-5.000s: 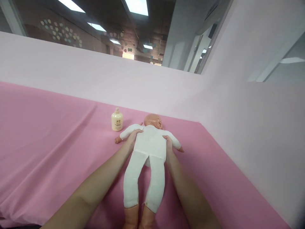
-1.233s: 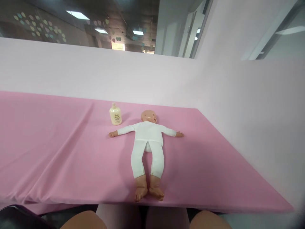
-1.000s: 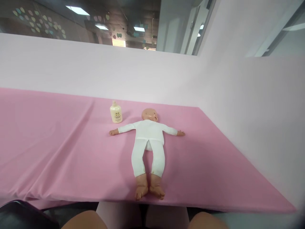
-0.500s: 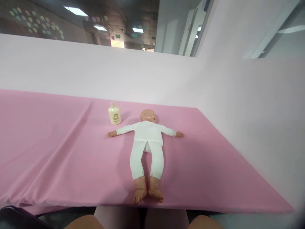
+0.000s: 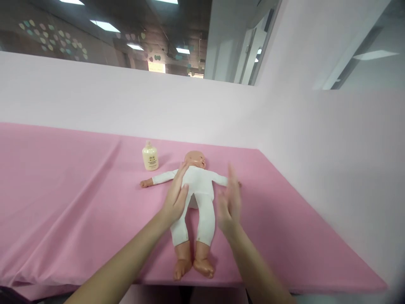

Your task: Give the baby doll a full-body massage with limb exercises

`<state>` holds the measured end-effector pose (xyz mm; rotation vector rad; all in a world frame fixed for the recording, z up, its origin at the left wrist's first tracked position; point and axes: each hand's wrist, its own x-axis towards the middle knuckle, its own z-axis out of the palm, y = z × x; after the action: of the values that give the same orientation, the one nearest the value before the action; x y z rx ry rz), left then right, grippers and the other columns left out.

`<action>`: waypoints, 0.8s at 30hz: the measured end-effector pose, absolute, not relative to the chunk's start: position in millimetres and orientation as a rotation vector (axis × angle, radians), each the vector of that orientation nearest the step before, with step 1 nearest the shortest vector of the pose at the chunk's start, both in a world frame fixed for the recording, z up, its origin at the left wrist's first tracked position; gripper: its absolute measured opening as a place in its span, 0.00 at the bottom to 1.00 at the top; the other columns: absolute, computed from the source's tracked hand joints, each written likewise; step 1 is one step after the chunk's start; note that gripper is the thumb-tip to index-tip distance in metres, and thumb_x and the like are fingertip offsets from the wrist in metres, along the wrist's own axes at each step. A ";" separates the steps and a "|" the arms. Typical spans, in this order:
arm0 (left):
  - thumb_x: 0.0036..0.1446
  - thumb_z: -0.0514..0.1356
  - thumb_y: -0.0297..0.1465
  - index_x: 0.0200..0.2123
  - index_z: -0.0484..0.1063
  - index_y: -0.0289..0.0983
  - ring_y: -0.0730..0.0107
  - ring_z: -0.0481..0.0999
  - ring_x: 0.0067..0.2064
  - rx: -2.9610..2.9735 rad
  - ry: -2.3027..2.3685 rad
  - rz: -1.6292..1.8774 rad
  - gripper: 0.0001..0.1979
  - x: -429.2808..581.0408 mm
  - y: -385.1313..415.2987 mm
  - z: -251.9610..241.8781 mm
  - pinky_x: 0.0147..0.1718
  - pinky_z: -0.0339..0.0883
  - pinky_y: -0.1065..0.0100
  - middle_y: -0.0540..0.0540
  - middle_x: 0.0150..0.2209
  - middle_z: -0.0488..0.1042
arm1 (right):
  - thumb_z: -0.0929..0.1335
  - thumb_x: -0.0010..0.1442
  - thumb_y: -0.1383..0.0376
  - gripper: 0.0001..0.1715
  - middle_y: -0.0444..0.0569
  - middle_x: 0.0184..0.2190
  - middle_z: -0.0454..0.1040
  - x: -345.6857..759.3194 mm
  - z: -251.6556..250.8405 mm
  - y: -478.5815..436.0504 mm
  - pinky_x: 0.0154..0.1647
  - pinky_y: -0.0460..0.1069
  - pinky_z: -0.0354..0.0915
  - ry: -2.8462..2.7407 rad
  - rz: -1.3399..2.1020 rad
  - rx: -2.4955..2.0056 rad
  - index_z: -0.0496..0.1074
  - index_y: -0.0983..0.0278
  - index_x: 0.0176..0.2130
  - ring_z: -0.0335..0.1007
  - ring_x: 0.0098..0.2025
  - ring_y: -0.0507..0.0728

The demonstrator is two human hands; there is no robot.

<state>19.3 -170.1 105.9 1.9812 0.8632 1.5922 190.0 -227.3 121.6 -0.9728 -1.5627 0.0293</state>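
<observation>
A baby doll (image 5: 198,181) in a white long-sleeved outfit lies on its back, arms spread, its head turned to the right and its bare feet toward me. My left hand (image 5: 176,196) is held edge-on with fingers stretched, covering part of the doll's left-side trunk and hip in the picture. On the other side, my right hand (image 5: 230,202) is open too, blurred by motion, in front of the doll's right-side arm. The palms face each other with the doll between them; neither holds anything. Whether they touch the doll I cannot tell.
A cream-coloured pump bottle (image 5: 150,158) stands beyond the doll's left-side arm. Pink cloth (image 5: 95,202) with folds at the left covers the table. A white wall (image 5: 126,101) with a window (image 5: 177,25) rises behind, and another wall (image 5: 332,147) closes the right side.
Both my hands have come up from below the table edge to either side of the doll. The view has tilted slightly upward; doll and bottle have stayed put.
</observation>
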 end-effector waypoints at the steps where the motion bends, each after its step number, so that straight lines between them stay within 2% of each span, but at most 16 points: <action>1: 0.71 0.46 0.41 0.70 0.54 0.44 0.58 0.47 0.74 1.996 0.890 1.524 0.27 24.5 -152.6 103.9 0.72 0.43 0.50 0.46 0.72 0.55 | 0.56 0.72 0.59 0.36 0.44 0.74 0.47 189.3 118.2 -208.6 0.74 0.66 0.46 -1.583 0.100 -0.994 0.40 0.51 0.73 0.38 0.76 0.61; 4: 0.70 0.46 0.41 0.69 0.56 0.40 0.58 0.53 0.73 2.046 0.959 1.384 0.27 45.9 -95.6 87.2 0.71 0.47 0.50 0.41 0.70 0.59 | 0.57 0.70 0.63 0.37 0.47 0.74 0.48 187.6 99.3 -153.8 0.76 0.62 0.43 -1.679 0.242 -1.061 0.43 0.56 0.73 0.37 0.76 0.59; 7: 0.69 0.46 0.40 0.67 0.57 0.36 0.57 0.54 0.72 2.095 1.038 1.328 0.27 61.9 -43.9 74.5 0.70 0.49 0.49 0.36 0.70 0.58 | 0.58 0.67 0.67 0.38 0.47 0.73 0.49 185.9 78.0 -114.3 0.76 0.62 0.39 -1.827 0.227 -1.061 0.48 0.58 0.73 0.35 0.76 0.59; 11: 0.68 0.47 0.36 0.67 0.57 0.33 0.50 0.42 0.75 2.166 1.431 1.363 0.27 41.5 10.4 90.5 0.69 0.41 0.41 0.32 0.73 0.49 | 0.59 0.66 0.69 0.40 0.47 0.74 0.47 184.4 59.3 -93.6 0.76 0.62 0.41 -1.861 0.244 -1.068 0.47 0.57 0.73 0.34 0.76 0.58; 14: 0.68 0.49 0.32 0.68 0.54 0.30 0.50 0.35 0.75 2.210 1.774 1.377 0.28 -9.2 44.5 114.2 0.70 0.31 0.41 0.32 0.74 0.44 | 0.59 0.65 0.69 0.41 0.47 0.74 0.46 186.2 48.7 -95.8 0.75 0.61 0.43 -1.908 0.310 -1.104 0.45 0.57 0.73 0.37 0.76 0.58; 19: 0.67 0.50 0.30 0.64 0.53 0.13 0.38 0.36 0.74 2.036 2.082 1.323 0.29 -83.2 78.4 128.1 0.66 0.25 0.33 0.20 0.70 0.48 | 0.61 0.64 0.68 0.40 0.49 0.74 0.47 193.2 38.1 -95.2 0.75 0.60 0.43 -1.914 0.407 -1.139 0.49 0.58 0.72 0.38 0.76 0.60; 22: 0.67 0.51 0.32 0.65 0.52 0.16 0.41 0.34 0.74 2.145 1.908 1.494 0.30 -73.9 81.4 121.1 0.66 0.24 0.34 0.22 0.72 0.43 | 0.63 0.63 0.66 0.39 0.50 0.72 0.53 197.0 42.8 -73.2 0.76 0.59 0.41 -1.780 0.422 -1.111 0.53 0.58 0.71 0.39 0.76 0.60; 24: 0.67 0.51 0.34 0.66 0.56 0.22 0.42 0.37 0.74 2.211 1.636 1.539 0.29 -42.0 78.8 113.7 0.67 0.26 0.35 0.25 0.72 0.46 | 0.64 0.63 0.63 0.37 0.51 0.70 0.57 199.6 49.3 -48.8 0.75 0.58 0.43 -1.635 0.458 -1.128 0.56 0.59 0.70 0.44 0.74 0.61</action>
<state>-42.0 78.8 113.7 2.2112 1.6357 1.5386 199.6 -48.8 49.3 -1.1275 -1.6355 0.4580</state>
